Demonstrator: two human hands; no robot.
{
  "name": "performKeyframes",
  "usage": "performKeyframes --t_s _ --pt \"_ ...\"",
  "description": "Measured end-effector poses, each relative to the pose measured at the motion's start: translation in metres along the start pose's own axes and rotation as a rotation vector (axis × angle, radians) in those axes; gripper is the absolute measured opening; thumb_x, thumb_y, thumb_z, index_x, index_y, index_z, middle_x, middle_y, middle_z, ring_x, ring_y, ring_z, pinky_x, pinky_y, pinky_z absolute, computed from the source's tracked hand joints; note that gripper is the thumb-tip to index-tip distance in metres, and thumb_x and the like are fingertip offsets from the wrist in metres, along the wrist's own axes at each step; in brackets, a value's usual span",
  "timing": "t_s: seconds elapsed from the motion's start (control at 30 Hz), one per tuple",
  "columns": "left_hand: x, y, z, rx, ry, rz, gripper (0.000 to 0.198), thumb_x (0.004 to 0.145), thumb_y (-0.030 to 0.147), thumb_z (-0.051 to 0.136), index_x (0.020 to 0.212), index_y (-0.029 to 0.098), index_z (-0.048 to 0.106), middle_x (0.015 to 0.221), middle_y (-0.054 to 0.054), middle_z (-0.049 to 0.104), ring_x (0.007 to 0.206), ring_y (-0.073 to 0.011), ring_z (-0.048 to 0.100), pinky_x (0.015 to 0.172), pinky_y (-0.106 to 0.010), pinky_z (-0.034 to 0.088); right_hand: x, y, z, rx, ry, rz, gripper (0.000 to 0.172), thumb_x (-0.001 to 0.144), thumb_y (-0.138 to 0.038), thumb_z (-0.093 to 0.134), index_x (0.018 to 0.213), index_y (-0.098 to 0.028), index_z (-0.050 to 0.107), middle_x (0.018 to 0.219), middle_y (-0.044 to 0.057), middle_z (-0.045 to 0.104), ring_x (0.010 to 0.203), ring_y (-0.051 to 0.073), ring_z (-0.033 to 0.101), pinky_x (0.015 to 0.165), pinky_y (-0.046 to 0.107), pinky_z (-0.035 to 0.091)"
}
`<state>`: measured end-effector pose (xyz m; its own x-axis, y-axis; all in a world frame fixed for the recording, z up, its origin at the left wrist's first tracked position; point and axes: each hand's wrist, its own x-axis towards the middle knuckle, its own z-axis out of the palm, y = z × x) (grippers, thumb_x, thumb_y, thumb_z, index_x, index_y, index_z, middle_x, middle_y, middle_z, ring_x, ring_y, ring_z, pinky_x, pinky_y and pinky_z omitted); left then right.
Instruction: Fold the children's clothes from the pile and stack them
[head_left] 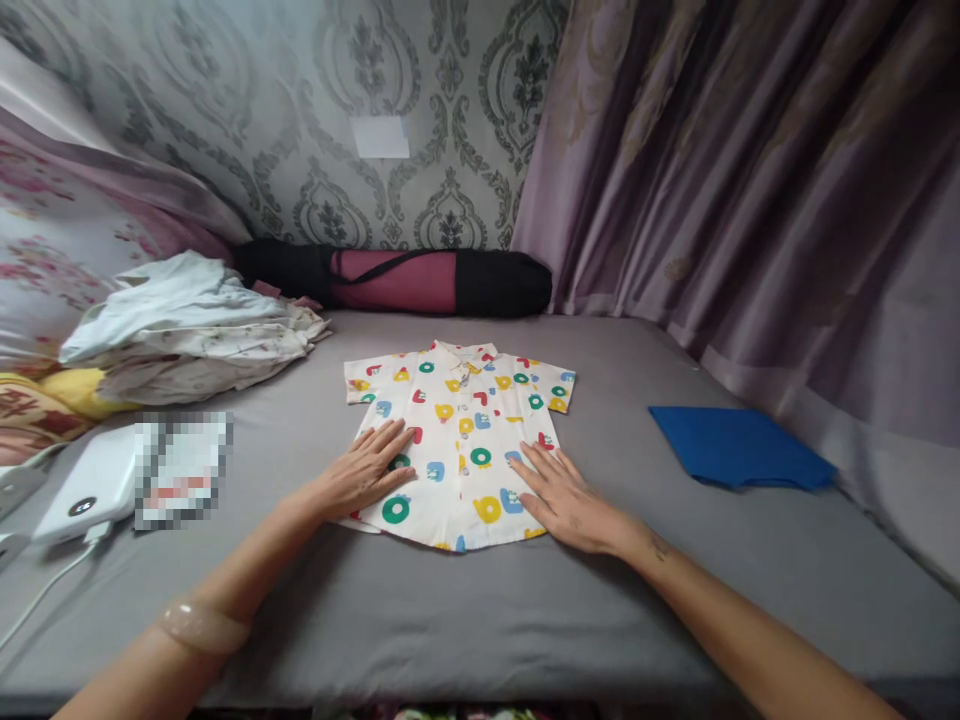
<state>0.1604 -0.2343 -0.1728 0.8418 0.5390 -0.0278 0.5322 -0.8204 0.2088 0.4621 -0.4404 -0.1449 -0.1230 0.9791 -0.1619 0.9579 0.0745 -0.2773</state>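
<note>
A small white short-sleeved shirt [459,420] with coloured letter prints lies spread flat, front up, on the grey bed sheet [420,610], collar pointing away from me. My left hand [367,468] rests flat on the shirt's lower left side, fingers stretched out. My right hand [564,492] lies flat on its lower right side, fingers spread. Neither hand holds anything. A pale bangle sits on my left wrist.
A pile of folded pale clothes [191,330] lies at the back left. A folded blue cloth [739,446] lies to the right. A black and maroon roll bag [397,280] lies along the wall. A white power bank [82,490] with cable sits at the left. Curtains hang on the right.
</note>
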Motion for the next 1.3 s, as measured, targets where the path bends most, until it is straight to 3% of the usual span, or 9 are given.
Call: performKeyframes --t_s 0.13,0.2,0.3,0.4,0.57,0.67,0.87,1.1,1.3 --pt "0.001 0.031 -0.014 -0.035 0.001 0.102 0.054 0.094 0.053 0.035 0.138 0.022 0.042 0.147 -0.013 0.039 0.136 -0.0278 0.035 0.111 -0.046 0.03 -0.002 -0.023 -0.007 -0.028 0.077 0.037 0.051 0.098 -0.043 0.03 0.141 -0.021 0.044 0.149 0.01 0.037 0.138 0.025 0.03 0.115 0.045 0.019" --pt "0.006 0.056 -0.014 -0.065 0.026 0.184 0.049 0.096 0.048 0.032 0.136 0.021 0.042 0.144 -0.013 0.042 0.136 -0.0261 0.036 0.111 -0.044 0.03 0.011 -0.038 -0.007 -0.028 0.147 0.01 0.049 0.098 -0.039 0.03 0.139 -0.017 0.046 0.146 0.011 0.042 0.138 0.024 0.032 0.116 0.044 0.019" --pt "0.011 0.085 -0.001 -0.097 0.052 0.224 0.054 0.098 0.047 0.028 0.141 0.016 0.035 0.148 -0.016 0.038 0.139 -0.0262 0.03 0.113 -0.045 0.029 0.032 -0.059 0.003 0.005 0.13 -0.065 0.058 0.099 -0.043 0.023 0.148 -0.013 0.029 0.155 0.011 0.023 0.143 0.024 0.016 0.117 0.045 0.014" --pt "0.008 0.093 0.013 -0.09 0.039 0.184 0.058 0.098 0.047 0.025 0.144 0.011 0.032 0.151 -0.018 0.03 0.142 -0.0269 0.024 0.114 -0.047 0.025 0.041 -0.07 0.015 0.032 0.087 -0.089 0.065 0.099 -0.049 0.015 0.151 -0.011 0.018 0.157 0.012 0.012 0.145 0.024 0.006 0.117 0.048 0.008" --pt "-0.005 0.073 0.012 -0.092 0.035 0.132 0.055 0.098 0.048 0.026 0.145 0.02 0.033 0.151 -0.011 0.034 0.14 -0.0211 0.03 0.115 -0.04 0.025 0.036 -0.068 0.016 0.068 0.036 -0.105 0.064 0.098 -0.051 0.016 0.151 -0.016 0.017 0.158 0.01 0.008 0.145 0.024 0.002 0.116 0.049 0.003" --pt "-0.012 0.051 0.008 -0.015 0.087 0.018 0.053 0.097 0.047 0.028 0.142 0.021 0.038 0.149 -0.011 0.037 0.14 -0.0234 0.03 0.115 -0.046 0.023 0.033 -0.061 0.004 0.131 -0.025 -0.115 0.063 0.099 -0.052 0.011 0.152 -0.018 0.015 0.158 0.007 0.008 0.145 0.021 0.002 0.117 0.046 0.005" --pt "-0.026 0.013 0.011 0.074 0.052 -0.18 0.058 0.096 0.048 0.026 0.145 0.019 0.035 0.152 -0.01 0.031 0.142 -0.025 0.023 0.115 -0.049 0.018 0.029 -0.03 -0.002 0.008 0.117 0.101 0.069 0.098 -0.053 0.013 0.151 -0.01 0.016 0.158 0.01 0.005 0.145 0.02 -0.001 0.118 0.043 0.001" --pt "-0.03 0.008 0.018 0.11 0.072 -0.141 0.058 0.095 0.051 0.024 0.148 0.028 0.027 0.154 -0.007 0.026 0.142 -0.0284 0.024 0.111 -0.052 0.023 0.025 -0.017 0.014 -0.021 0.099 0.146 0.071 0.097 -0.056 0.012 0.151 -0.009 0.017 0.157 0.01 0.008 0.145 0.023 0.005 0.118 0.045 0.008" --pt "-0.024 0.004 0.001 0.101 0.04 -0.118 0.055 0.091 0.058 0.033 0.141 0.037 0.04 0.147 -0.007 0.042 0.135 -0.0326 0.037 0.106 -0.055 0.029 0.029 -0.007 -0.004 0.013 0.072 0.098 0.065 0.096 -0.054 0.023 0.148 -0.015 0.03 0.156 0.009 0.021 0.143 0.024 0.018 0.116 0.043 0.015"
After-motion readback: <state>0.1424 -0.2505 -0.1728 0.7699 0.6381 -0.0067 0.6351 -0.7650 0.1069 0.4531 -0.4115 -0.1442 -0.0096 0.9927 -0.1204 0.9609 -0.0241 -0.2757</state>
